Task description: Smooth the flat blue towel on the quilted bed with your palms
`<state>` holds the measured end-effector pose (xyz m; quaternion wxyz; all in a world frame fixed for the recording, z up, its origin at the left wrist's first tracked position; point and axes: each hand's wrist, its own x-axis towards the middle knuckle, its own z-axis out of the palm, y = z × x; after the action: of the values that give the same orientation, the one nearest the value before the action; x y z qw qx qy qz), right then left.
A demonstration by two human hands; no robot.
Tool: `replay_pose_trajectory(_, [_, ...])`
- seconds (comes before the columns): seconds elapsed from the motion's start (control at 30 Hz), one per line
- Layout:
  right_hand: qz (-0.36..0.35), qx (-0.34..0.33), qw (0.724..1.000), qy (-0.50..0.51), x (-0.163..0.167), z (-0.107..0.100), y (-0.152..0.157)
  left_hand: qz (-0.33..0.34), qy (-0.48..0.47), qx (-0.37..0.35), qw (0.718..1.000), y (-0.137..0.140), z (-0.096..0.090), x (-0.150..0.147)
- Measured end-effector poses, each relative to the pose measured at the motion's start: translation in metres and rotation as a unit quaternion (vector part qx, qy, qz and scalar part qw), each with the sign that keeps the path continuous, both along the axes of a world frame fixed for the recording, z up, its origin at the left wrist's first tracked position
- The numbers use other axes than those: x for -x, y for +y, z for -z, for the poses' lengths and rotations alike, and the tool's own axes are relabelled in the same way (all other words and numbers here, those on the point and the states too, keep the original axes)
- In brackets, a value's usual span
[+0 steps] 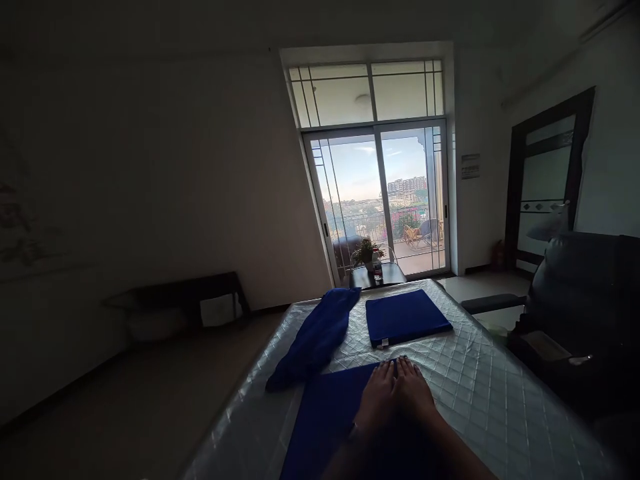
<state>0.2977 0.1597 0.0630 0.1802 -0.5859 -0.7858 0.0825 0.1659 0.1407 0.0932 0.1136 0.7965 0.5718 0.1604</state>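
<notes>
My left hand [377, 395] and my right hand [414, 388] lie flat side by side, fingers stretched out towards the far edge of a spread blue cloth [325, 420]. Their inner sides meet, and the forearms cover part of this cloth. Beyond them, a second blue cloth [405, 315] is folded into a neat flat rectangle with a small white label at its near edge. To the left, a crumpled blue cloth [315, 340] stretches along the mattress and touches or overlaps the spread cloth's corner. All three rest on a quilted, silvery mattress [480, 373].
Behind the mattress stands a small dark table [390, 275] with a potted plant [367, 252] and a bottle [377, 268], before a sliding glass door [410, 193]. A black armchair [580, 300] is close on the right. A low dark bench [175, 300] lines the left wall.
</notes>
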Motion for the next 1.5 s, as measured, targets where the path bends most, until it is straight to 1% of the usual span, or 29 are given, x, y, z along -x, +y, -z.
replay_pose_trajectory(0.1, [0.0, -0.001, 1.0, -0.012, -0.001, -0.002, 0.0, -0.009, -0.004, -0.005, 1.0, 0.012, 0.007, -0.01])
replay_pose_trajectory(0.2, [0.005, 0.006, 1.0, -0.016, 0.0, -0.004, 0.001, -0.03, 0.0, -0.01, 1.0, 0.01, 0.015, 0.006])
replay_pose_trajectory(0.3, [0.018, 0.016, 1.0, -0.012, 0.0, -0.005, 0.002, -0.068, 0.014, -0.014, 0.997, 0.005, 0.021, 0.044])
replay_pose_trajectory(0.5, [0.02, 0.03, 0.999, -0.004, 0.002, -0.006, 0.001, -0.186, 0.05, -0.021, 0.981, -0.013, 0.021, 0.146])
replay_pose_trajectory(0.57, [0.02, 0.029, 0.999, -0.007, 0.002, -0.007, 0.001, -0.217, 0.056, -0.029, 0.974, -0.021, 0.021, 0.169])
replay_pose_trajectory(0.63, [0.021, 0.027, 0.999, -0.015, 0.002, -0.006, 0.001, -0.24, 0.058, -0.037, 0.968, -0.028, 0.022, 0.181])
replay_pose_trajectory(0.73, [0.022, 0.025, 0.999, -0.025, 0.002, -0.005, 0.002, -0.255, 0.055, -0.043, 0.964, -0.032, 0.024, 0.184])
replay_pose_trajectory(0.97, [0.024, 0.022, 0.998, -0.045, 0.003, -0.002, 0.005, -0.251, 0.045, -0.038, 0.966, -0.03, 0.026, 0.182])
replay_pose_trajectory(1.2, [0.021, 0.019, 0.998, -0.054, 0.004, -0.004, 0.005, -0.247, 0.048, -0.042, 0.967, -0.03, 0.026, 0.184])
replay_pose_trajectory(1.5, [0.021, 0.019, 0.997, -0.072, 0.004, -0.008, 0.002, -0.243, 0.058, -0.058, 0.967, -0.026, 0.034, 0.187])
